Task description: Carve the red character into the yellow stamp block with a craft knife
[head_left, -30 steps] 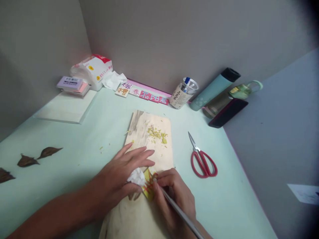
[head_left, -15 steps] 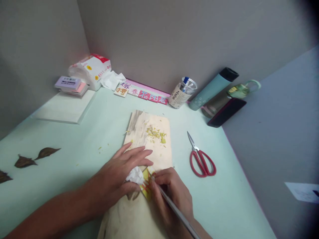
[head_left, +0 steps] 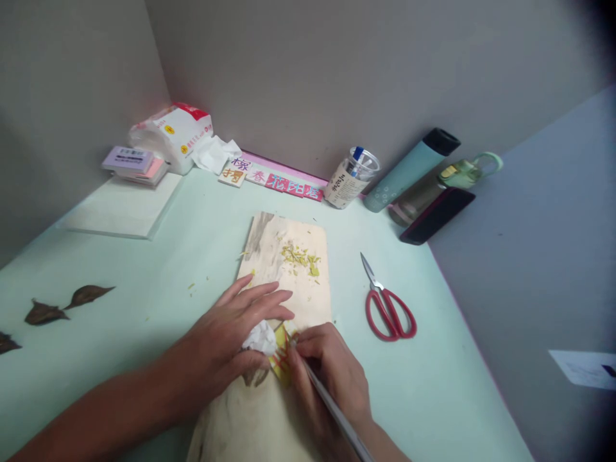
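My left hand (head_left: 240, 321) lies over a wooden board (head_left: 308, 301) with its fingers stretched forward. A crumpled white tissue (head_left: 261, 338) is tucked between its thumb and palm, against a small yellow piece with red marks (head_left: 280, 359). My right hand (head_left: 332, 372) grips a slim silvery pen-shaped craft knife (head_left: 337, 414), its tip down on the yellow piece. Part of the piece is hidden by both hands. Farther up the board lie yellow shavings (head_left: 301, 258).
Red-handled scissors (head_left: 387, 305) lie right of the board. Dry brown leaves (head_left: 89, 296) are at the left. Along the back stand a tissue pack (head_left: 176, 138), lettered tiles (head_left: 289, 186), a clear plastic cup (head_left: 349, 179), a blue tumbler (head_left: 409, 170), a green bottle (head_left: 428, 192) and a phone (head_left: 437, 215).
The whole view has shifted very slightly. Both hands keep nearly the same place and grip, with the knife tip still at the yellow piece.
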Tool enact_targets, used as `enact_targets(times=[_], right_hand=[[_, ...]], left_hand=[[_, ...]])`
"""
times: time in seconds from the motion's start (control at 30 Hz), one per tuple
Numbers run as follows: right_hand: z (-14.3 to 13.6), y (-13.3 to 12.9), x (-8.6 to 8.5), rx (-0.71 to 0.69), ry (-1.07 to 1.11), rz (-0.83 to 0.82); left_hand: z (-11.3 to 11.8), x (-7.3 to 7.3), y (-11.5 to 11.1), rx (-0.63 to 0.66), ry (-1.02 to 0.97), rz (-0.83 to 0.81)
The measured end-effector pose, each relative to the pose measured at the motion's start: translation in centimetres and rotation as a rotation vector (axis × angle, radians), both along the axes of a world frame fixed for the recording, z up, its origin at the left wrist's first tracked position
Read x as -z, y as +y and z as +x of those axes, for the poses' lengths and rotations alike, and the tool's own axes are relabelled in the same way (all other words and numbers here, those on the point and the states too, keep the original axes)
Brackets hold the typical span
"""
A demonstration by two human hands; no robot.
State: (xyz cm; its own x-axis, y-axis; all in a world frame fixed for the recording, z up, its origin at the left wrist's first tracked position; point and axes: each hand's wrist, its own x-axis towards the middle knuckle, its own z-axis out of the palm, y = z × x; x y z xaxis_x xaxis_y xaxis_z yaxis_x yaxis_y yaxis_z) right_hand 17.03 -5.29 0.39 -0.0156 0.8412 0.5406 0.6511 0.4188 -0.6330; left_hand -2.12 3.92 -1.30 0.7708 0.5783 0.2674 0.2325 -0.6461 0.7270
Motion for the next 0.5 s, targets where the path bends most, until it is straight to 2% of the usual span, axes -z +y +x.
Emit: enact_targets(times=[0.5], right_hand=[[-0.09,0.24,-0.39,-0.030,-0.001,-0.009]], left_hand=[[0.03,0.17,0.03,-0.008,0.015,0.006]])
